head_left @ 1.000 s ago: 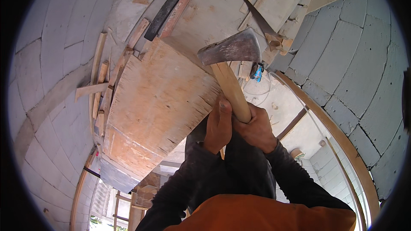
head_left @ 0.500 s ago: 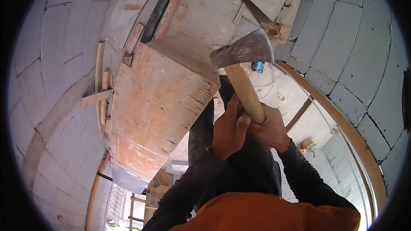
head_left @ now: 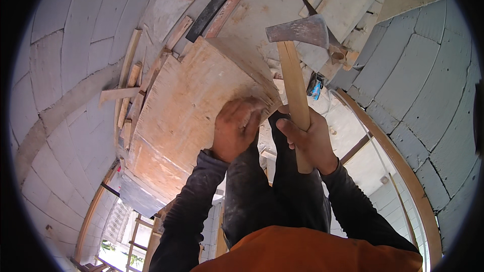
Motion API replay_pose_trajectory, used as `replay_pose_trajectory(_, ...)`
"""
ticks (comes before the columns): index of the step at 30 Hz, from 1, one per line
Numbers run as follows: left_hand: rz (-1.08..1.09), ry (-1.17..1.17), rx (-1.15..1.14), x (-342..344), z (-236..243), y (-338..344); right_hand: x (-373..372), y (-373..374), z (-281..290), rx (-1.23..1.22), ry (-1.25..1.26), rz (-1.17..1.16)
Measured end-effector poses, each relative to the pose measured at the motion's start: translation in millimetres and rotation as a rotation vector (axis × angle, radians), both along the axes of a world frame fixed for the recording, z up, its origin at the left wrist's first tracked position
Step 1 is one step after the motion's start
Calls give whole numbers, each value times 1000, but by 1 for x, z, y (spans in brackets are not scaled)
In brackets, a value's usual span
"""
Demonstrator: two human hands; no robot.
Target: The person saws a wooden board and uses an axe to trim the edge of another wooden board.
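Note:
My right hand (head_left: 313, 138) is wrapped round the wooden handle of a hatchet (head_left: 294, 80), its thumb lying across the shaft. The hatchet stands head up, with the worn grey steel blade pointing right. Against the right edge of a big plywood box (head_left: 174, 116), my left hand (head_left: 238, 127) is closed, fingers curled and pressed together. What lies between those fingers, if anything, is hidden. Below the hands are my dark trouser legs.
Grey block walls rise on the left and right. Wood strips (head_left: 130, 80) lean by the left wall. Boards (head_left: 350, 5) and a second pointed metal blade (head_left: 322, 25) lie ahead. A blue-and-black object (head_left: 316, 86) is on the floor, beside a brown wooden frame (head_left: 403, 151).
My left hand has left its place beside the hatchet handle and moved left onto the box edge. The hatchet is now more upright, held by the right hand alone. The view has shifted.

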State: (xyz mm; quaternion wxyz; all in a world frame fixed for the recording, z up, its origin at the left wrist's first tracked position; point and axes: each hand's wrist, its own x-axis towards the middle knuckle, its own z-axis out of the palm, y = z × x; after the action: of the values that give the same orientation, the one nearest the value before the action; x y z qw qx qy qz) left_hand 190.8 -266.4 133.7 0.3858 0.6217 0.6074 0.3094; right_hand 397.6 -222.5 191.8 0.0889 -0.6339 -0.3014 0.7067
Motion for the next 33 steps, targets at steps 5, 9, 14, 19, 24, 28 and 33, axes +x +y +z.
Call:
replay_pose_trajectory(5,390,-114,23,-38,-51,34,2,10,-12,168,-126,207)
replay_pose_trajectory(9,439,-151,33,-43,-69,42,4,12,-15,218,-184,303)
replay_pose_trajectory(14,386,21,170,-38,-79,42,5,12,-21,262,-207,311)
replay_pose_trajectory(19,330,132,209,-40,-75,44,0,27,-8,243,-263,410)
replay_pose_trajectory(24,324,110,180,-43,-72,45,1,25,-6,405,-248,433)
replay_pose_trajectory(28,320,120,175,-43,-78,42,-2,28,-11,442,-238,478)
replay_pose_trajectory(33,296,153,178,-45,-79,38,-2,38,-12,553,-309,642)
